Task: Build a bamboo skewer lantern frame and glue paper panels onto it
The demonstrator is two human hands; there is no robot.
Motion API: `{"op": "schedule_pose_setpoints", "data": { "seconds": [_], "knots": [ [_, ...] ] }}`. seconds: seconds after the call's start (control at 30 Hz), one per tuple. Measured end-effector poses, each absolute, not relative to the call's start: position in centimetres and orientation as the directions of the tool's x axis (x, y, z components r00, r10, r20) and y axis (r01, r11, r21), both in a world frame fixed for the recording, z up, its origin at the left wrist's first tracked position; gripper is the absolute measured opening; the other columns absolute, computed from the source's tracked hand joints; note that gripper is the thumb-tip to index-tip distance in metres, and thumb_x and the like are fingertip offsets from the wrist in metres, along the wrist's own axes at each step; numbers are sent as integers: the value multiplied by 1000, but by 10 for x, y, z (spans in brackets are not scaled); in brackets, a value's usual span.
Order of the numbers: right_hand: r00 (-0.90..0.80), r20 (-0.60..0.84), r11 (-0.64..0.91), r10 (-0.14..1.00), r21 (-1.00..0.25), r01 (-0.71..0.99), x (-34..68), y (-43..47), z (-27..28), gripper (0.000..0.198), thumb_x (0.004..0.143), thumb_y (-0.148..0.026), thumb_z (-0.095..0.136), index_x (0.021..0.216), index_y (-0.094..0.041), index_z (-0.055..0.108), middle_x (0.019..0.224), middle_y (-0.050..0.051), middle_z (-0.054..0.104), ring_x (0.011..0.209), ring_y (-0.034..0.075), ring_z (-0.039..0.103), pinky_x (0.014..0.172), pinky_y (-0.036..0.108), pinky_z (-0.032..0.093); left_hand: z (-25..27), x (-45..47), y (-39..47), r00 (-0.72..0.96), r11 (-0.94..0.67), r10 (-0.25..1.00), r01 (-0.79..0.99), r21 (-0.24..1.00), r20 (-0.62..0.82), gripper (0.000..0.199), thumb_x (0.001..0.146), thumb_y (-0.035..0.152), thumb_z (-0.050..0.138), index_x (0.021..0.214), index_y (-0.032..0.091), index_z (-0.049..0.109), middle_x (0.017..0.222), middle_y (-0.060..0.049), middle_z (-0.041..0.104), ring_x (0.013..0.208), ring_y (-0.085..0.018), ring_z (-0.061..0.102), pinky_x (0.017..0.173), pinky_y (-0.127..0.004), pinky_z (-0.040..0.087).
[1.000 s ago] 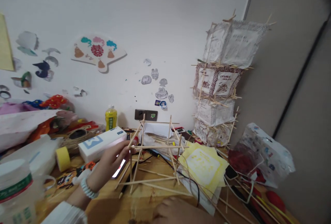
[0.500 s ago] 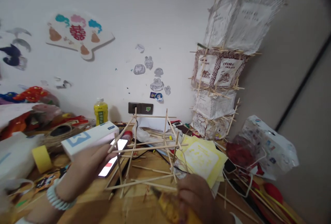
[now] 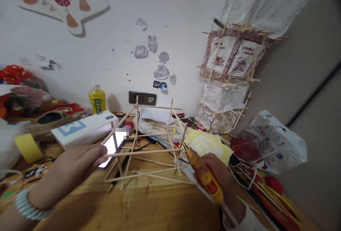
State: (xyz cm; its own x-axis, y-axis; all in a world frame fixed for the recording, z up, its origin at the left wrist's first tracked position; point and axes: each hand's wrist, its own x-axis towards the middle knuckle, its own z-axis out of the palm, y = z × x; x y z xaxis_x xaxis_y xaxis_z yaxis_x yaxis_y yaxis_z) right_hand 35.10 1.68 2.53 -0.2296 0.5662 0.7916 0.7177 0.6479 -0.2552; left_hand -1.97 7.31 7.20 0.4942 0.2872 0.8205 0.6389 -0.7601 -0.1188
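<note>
A box-like frame of thin wooden sticks (image 3: 149, 152) stands on the wooden table. My left hand (image 3: 77, 165) pinches the frame's near left corner, at the end of a horizontal stick. In my right hand (image 3: 217, 168) is a yellow-orange hot glue gun (image 3: 204, 174), stained brown in places. Its dark metal tip points up and left, at the frame's near right corner, where an upright and the horizontal stick meet. I cannot tell whether the tip touches the wood. The fingers of my right hand are partly hidden behind the gun.
A lit phone (image 3: 108, 158) lies behind my left hand, near a white box (image 3: 85, 128) and a yellow bottle (image 3: 97, 99). Yellow paper sheets (image 3: 210, 145) lie right of the frame. A tall paper-and-stick lantern tower (image 3: 226, 96) stands back right, beside a plastic bag (image 3: 277, 142).
My right hand has raised the glue gun from below the frame to its near right corner. My left hand stays on the left corner. The view has tilted down.
</note>
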Motion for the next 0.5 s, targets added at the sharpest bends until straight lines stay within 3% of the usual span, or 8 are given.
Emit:
{"op": "schedule_pose_setpoints", "data": {
  "seconds": [0.1, 0.37, 0.43, 0.5],
  "knots": [
    [-260, 834, 630, 486, -129, 766, 348, 17, 26, 13, 83, -33, 58, 73, -25, 57, 58, 2, 57, 56, 18, 59, 51, 29, 47, 65, -25, 76, 479, -746, 300, 656, -110, 825, 26, 84, 40, 47, 71, 24, 62, 57, 1, 65, 49, -13, 57, 47, -21, 42],
    [-222, 856, 535, 467, -74, 842, 343, 16, 26, 21, 86, -38, 55, 69, -25, 57, 54, 2, 52, 53, 17, 52, 48, 28, 42, 55, -37, 79, 499, -698, 287, 694, -179, 818, 27, 88, 40, 43, 74, 22, 58, 63, -1, 65, 55, -14, 57, 57, -24, 47],
    [-196, 855, 518, 480, -96, 850, 346, 17, 21, 23, 86, -38, 54, 67, -25, 55, 53, 2, 50, 54, 17, 51, 49, 28, 41, 54, -37, 80, 516, -696, 271, 688, -205, 813, 26, 88, 38, 42, 75, 21, 57, 63, -2, 64, 57, -15, 58, 59, -25, 48],
    [-164, 805, 531, 570, -209, 821, 349, 20, 13, 26, 85, -40, 54, 64, -25, 53, 54, 3, 49, 55, 18, 50, 50, 29, 41, 54, -38, 82, 529, -689, 249, 686, -235, 811, 24, 88, 37, 42, 77, 21, 57, 66, -2, 65, 57, -15, 59, 60, -26, 48]
  ]
}}
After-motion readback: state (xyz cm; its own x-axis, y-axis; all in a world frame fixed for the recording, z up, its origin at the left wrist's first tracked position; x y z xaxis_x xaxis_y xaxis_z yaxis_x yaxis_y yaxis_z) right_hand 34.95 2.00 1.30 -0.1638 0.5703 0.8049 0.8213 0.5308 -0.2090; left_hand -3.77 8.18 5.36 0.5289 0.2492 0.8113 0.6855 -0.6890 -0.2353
